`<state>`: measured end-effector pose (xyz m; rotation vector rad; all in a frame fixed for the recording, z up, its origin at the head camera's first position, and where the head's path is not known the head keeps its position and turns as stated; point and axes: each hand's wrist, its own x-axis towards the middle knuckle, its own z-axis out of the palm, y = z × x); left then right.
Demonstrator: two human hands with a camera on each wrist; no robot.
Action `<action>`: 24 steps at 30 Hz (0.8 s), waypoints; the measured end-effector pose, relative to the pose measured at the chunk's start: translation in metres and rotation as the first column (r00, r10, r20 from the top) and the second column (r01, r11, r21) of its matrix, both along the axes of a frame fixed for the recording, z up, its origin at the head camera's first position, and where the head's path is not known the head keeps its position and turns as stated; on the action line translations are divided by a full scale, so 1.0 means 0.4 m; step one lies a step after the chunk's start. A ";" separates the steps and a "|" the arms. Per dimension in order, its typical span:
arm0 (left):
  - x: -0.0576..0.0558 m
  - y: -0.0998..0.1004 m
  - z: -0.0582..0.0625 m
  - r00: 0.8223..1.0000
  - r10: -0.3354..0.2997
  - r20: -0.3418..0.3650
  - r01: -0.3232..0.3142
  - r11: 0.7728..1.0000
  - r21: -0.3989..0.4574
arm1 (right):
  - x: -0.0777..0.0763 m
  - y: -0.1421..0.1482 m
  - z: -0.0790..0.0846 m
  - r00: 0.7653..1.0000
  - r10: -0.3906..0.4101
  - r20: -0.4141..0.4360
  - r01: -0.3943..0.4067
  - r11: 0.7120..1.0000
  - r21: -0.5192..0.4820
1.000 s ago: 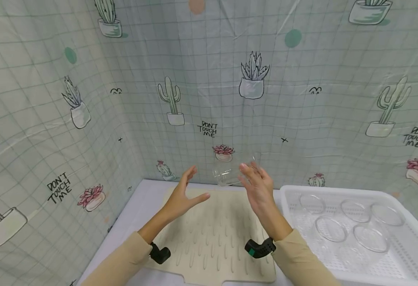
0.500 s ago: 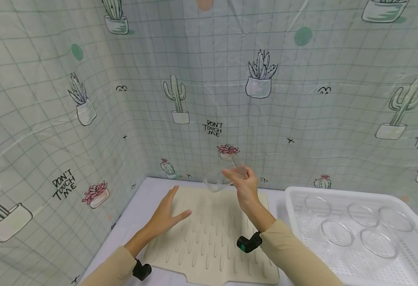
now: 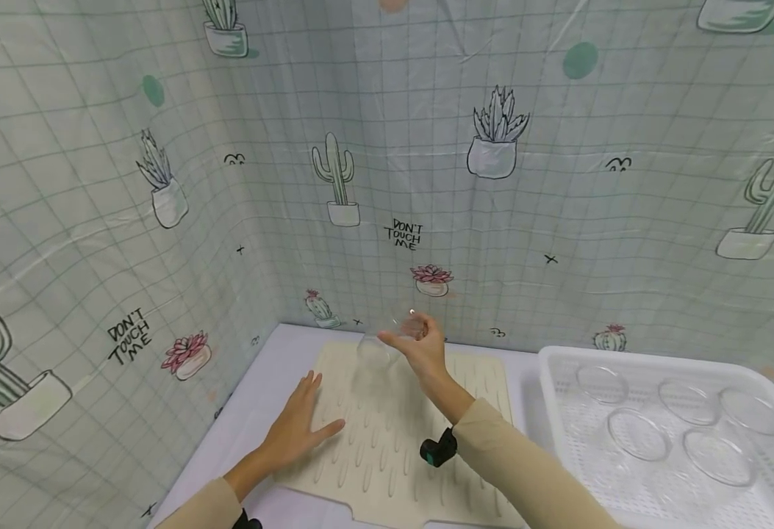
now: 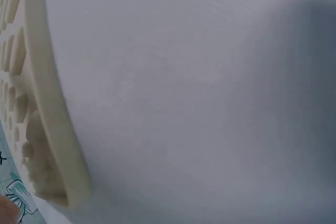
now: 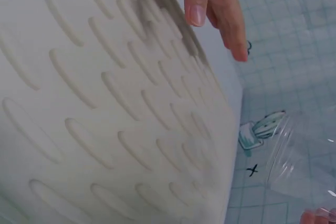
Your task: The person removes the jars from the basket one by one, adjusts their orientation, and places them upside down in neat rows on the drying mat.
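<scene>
Working before a pale grey-green, grid-printed curtain with cactus drawings (image 3: 420, 110), over a table spread with white cloth (image 3: 269, 378). Having to the right a white, perforated plastic basket (image 3: 651, 358) with 5 clear, round-rimmed cups (image 3: 639, 435) discernible inside, and in the middle a flat, beige, ridged mat (image 3: 373, 459). Holding the left hand (image 3: 294, 426) spread, gripping nothing, at the mat's left edge; cannot tell touching from hovering. With the right hand (image 3: 423, 353), gripping a clear, round, see-through cup (image 3: 376, 353), tilted over the mat's far part and seemingly apart from it.

Judging the step in hand as placing this cup on the mat. Probably calling next for a steady lowering, a firm seat on the ridges, then a release.

Cannot trace the held cup's outline fully, nearly lost against curtain and mat, nor tell glass from plastic. Losing the basket's near right corner at the frame edge. Finding in the left wrist view only cloth, mat edge, a scrap of curtain, a dark blur and an unidentifiable sliver of skin (image 4: 7, 211).
</scene>
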<state>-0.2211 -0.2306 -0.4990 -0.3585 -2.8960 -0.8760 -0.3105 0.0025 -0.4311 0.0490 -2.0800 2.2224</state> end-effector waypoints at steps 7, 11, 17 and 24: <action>0.033 -0.012 -0.038 0.999 -0.032 0.021 0.034 0.992 -0.120 | -0.027 -0.045 -0.033 0.999 0.046 -0.019 -0.044 0.994 0.100; 0.048 -0.012 -0.041 0.997 -0.045 0.059 0.053 0.988 -0.142 | -0.033 -0.074 -0.038 0.998 0.062 -0.025 -0.058 0.986 0.157; 0.052 -0.013 -0.041 0.995 -0.049 0.083 0.062 0.985 -0.159 | -0.050 -0.110 -0.053 0.993 0.102 -0.062 -0.088 0.976 0.201; 0.053 -0.009 -0.051 0.994 -0.084 0.069 0.097 0.970 -0.225 | -0.071 -0.135 -0.082 0.992 0.089 -0.088 -0.060 0.954 0.293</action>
